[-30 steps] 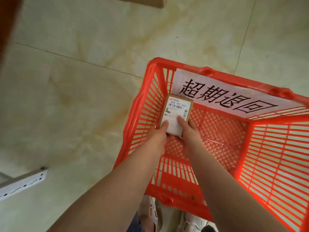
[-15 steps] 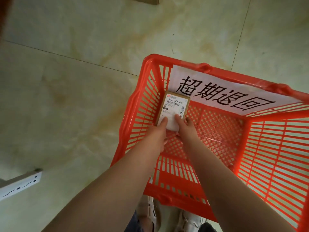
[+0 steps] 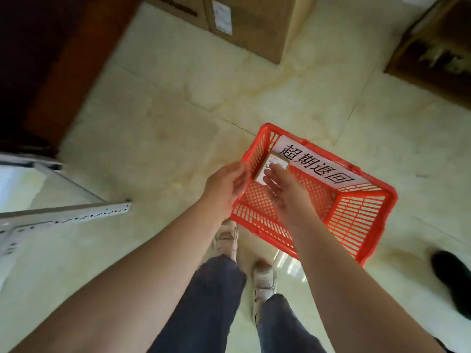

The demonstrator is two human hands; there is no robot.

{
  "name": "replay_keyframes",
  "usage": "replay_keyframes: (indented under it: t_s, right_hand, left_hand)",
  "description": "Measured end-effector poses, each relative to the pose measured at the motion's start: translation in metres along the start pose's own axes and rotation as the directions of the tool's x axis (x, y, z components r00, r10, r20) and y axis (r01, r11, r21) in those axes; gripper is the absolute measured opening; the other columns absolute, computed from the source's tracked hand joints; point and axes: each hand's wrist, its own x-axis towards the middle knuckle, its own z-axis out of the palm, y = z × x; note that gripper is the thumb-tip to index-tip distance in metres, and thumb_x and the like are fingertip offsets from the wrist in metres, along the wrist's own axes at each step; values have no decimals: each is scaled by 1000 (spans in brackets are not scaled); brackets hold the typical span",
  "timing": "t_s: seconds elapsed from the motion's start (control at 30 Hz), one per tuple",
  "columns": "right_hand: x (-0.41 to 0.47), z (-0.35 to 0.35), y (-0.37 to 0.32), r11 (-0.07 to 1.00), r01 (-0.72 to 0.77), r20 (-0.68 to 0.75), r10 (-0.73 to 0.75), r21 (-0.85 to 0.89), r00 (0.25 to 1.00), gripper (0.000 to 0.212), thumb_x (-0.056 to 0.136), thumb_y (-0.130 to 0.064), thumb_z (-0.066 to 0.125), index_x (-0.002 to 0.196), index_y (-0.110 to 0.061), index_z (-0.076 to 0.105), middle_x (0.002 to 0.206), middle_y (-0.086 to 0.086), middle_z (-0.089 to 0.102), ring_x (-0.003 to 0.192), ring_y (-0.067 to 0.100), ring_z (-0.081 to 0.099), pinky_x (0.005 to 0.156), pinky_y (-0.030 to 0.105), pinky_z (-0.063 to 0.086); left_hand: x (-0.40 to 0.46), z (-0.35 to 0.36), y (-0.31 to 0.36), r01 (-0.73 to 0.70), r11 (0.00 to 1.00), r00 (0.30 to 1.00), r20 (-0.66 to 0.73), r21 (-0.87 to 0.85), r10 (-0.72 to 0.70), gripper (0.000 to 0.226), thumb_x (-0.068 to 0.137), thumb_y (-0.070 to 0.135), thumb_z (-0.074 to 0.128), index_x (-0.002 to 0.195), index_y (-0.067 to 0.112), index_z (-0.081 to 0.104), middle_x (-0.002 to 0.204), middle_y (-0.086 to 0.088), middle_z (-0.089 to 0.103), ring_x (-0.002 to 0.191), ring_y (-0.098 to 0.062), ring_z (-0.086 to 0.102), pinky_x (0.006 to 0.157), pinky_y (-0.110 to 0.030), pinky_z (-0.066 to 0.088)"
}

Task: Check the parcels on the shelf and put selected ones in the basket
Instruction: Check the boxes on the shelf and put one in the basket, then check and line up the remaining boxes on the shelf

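Orange plastic lattice basket (image 3: 356, 215) stands on the pale marble-patterned tiled floor (image 3: 153, 138), with a white paper sign (image 3: 317, 164) bearing black characters along its far wall. A small brown cardboard parcel (image 3: 274, 163) with a white printed label lies inside, in the far left corner, against the wall. Both bare hands hover above the basket with the fingers released and relaxed, holding nothing. The left hand (image 3: 225, 186) is over the basket's left rim, just beside the parcel. The right hand (image 3: 283, 192) is above the basket, its fingertips (image 3: 274, 171) overlapping the parcel's near end in view; whether they touch it cannot be told. Large cardboard boxes (image 3: 252, 24) stand beyond, and a white perforated metal shelf frame (image 3: 76, 212) at left.
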Motion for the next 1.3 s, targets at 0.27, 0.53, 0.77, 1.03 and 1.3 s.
replay_keyframes:
  t_s: [0.27, 0.53, 0.77, 1.03, 1.3]
  right_hand:
    - [-193, 110, -16, 973, 53, 412, 45, -224, 910, 17, 93, -22, 60, 107, -16, 67, 100, 0, 71, 90, 12, 66, 83, 25, 50]
    - [-357, 210, 65, 861, 139, 612, 225, -489, 758, 10, 94, -21, 59, 99, -21, 68, 86, -8, 74, 79, 5, 66, 74, 20, 49]
    - [-487, 267, 204, 699, 217, 659, 456, -681, 598, 12, 93, -25, 63, 101, -21, 71, 93, -6, 74, 84, 8, 66, 74, 21, 51]
    - [-667, 323, 416, 608, 267, 662, 657, -748, 360, 14, 93, -25, 63, 104, -21, 70, 102, -2, 71, 89, 11, 64, 82, 25, 49]
    - [-803, 376, 577, 549, 343, 636, 733, -762, 240, 13, 93, -28, 63, 103, -22, 68, 100, -4, 71, 90, 10, 64, 85, 23, 49]
  left_hand:
    - [-221, -89, 81, -260, 915, 966, -95, -309, 242, 11, 92, 9, 58, 100, 13, 66, 87, 0, 73, 83, -11, 68, 80, -22, 55]
    - [-393, -220, 84, -479, 705, 877, -305, -523, 370, 22, 95, 8, 54, 116, 12, 59, 104, 1, 67, 97, -10, 62, 90, -21, 49]
    - [-506, -368, 39, -616, 446, 788, -506, -650, 351, 11, 93, 14, 58, 101, 18, 65, 97, 3, 69, 93, -11, 64, 83, -22, 50]
    - [-664, -577, -21, -777, 183, 627, -717, -602, 303, 14, 93, 15, 59, 105, 18, 66, 99, 3, 70, 96, -10, 65, 82, -22, 51]
    - [-776, -736, -33, -869, 22, 481, -831, -495, 279, 9, 90, 19, 65, 98, 19, 68, 92, 5, 72, 95, -8, 66, 82, -20, 52]
